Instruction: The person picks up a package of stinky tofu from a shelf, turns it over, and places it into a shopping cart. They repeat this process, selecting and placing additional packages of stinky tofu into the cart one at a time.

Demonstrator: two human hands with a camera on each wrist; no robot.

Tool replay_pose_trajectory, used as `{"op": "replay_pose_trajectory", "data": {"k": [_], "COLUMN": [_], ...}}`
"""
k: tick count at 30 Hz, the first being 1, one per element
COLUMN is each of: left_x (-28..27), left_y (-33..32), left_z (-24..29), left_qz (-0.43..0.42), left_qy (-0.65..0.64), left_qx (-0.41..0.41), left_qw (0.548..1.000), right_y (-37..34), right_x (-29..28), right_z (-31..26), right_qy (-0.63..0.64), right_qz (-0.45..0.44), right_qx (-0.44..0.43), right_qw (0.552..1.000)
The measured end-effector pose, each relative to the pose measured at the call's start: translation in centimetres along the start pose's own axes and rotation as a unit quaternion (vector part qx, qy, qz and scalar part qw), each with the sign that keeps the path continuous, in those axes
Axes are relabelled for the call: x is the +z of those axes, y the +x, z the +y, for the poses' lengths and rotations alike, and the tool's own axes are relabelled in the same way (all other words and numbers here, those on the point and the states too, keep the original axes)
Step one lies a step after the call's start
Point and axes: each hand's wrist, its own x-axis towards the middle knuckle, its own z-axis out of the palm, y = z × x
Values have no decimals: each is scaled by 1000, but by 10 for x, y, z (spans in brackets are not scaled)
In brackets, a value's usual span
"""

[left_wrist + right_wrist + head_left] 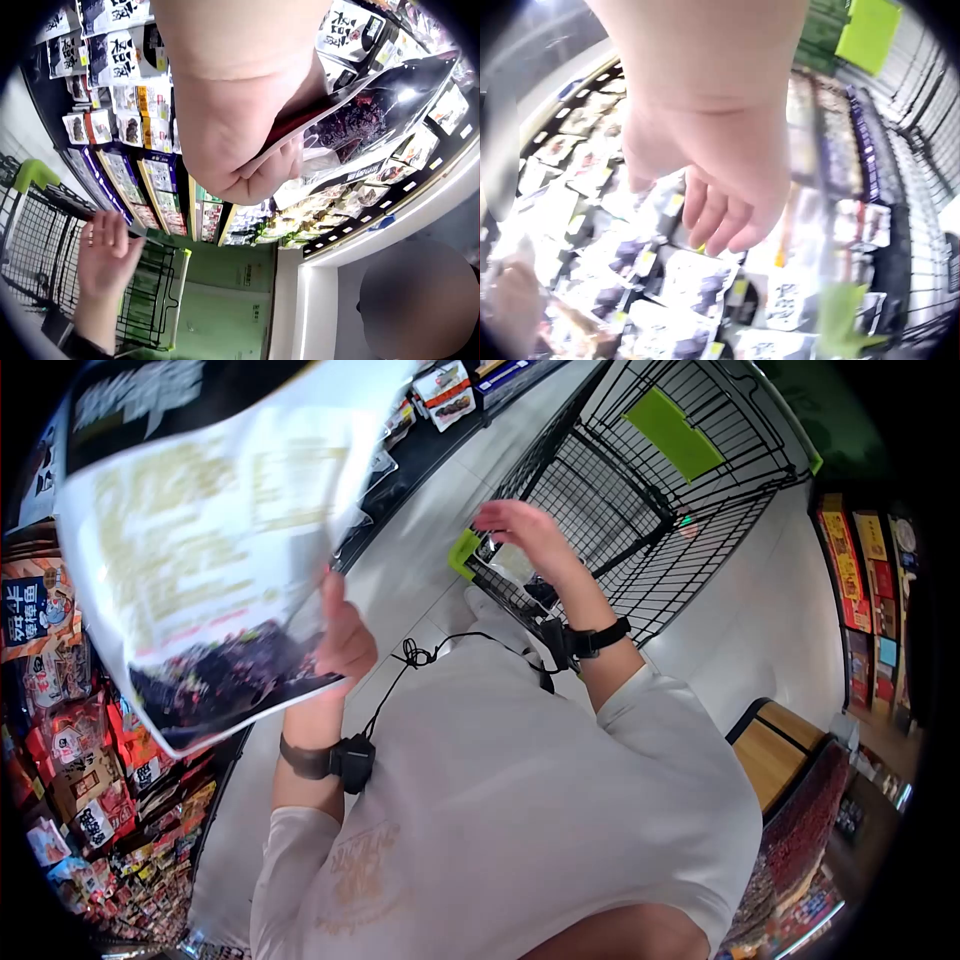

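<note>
A large white and black snack bag (210, 550) hangs from my left hand (345, 635), whose fingers and thumb pinch its lower right edge in the head view. In the left wrist view the left hand (240, 157) curls round the edge of the same bag (375, 112). My right hand (530, 535) is held above the near corner of the shopping cart, fingers relaxed, holding nothing. The right wrist view shows the right hand (720, 180) with loosely bent fingers and shelf packages behind it.
The black wire cart (640, 510) with green trim stands ahead on the right, a package (512, 563) inside its near end. Shelves of snack bags (90, 760) line the left side. A wooden-topped stand (770, 755) and another shelf (870, 580) are on the right.
</note>
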Motion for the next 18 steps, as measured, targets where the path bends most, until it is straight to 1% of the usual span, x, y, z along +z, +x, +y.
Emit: {"op": "replay_pose_trajectory", "data": {"k": [1,2,3,4,5,6,7,8,9,10,11,12,13,14,15,16,17,18], "left_x": [7,6,6,13,16,13,10,19,27,-26,-2,-10,-22,-31,-39,-44,-45,-46], "left_y": [8,12,16,18,23,27,30,37,43,41,42,40,37,33,27,22,18,12], "left_z": [-1,-7,-13,-19,-25,-28,-31,-45,-56,-47,-44,-41,-36,-30,-20,-11,-2,7], "left_qz": [-15,-11,-7,38,60,92,123,220,313,285,296,280,263,263,277,289,292,300], "left_qy": [41,51,62,84,52,157,260,334,401,344,298,291,284,280,234,187,184,157], "left_qx": [-45,-66,-85,-112,-172,-185,-194,-160,-122,-172,-243,-254,-265,-265,-234,-200,-196,-143], "left_qw": [998,996,994,989,982,966,938,902,852,878,875,879,883,884,902,917,918,930], "right_y": [-13,-25,-34,-41,-45,-46,-46,-48,-51,-62,-76,-89,-88,-94,-104,-111,-107,-101], "right_x": [28,53,74,91,100,97,95,91,86,78,84,85,34,5,-33,-106,-123,-124], "right_z": [-23,-37,-39,-39,-41,-37,-37,-38,-40,-56,-81,-99,-87,-99,-118,-130,-143,-111], "right_qy": [11,21,16,126,233,251,247,279,309,309,318,326,277,283,203,203,197,125], "right_qz": [-78,-155,-153,-196,-237,-175,-175,-131,-87,-80,-35,12,69,-11,-81,-39,3,172], "right_qx": [-40,-78,-81,-118,-152,-101,-105,-155,-203,-222,-261,-298,-289,-296,-197,-58,83,-144], "right_qw": [996,985,985,965,931,947,947,939,925,921,911,897,914,912,956,977,977,966]}}
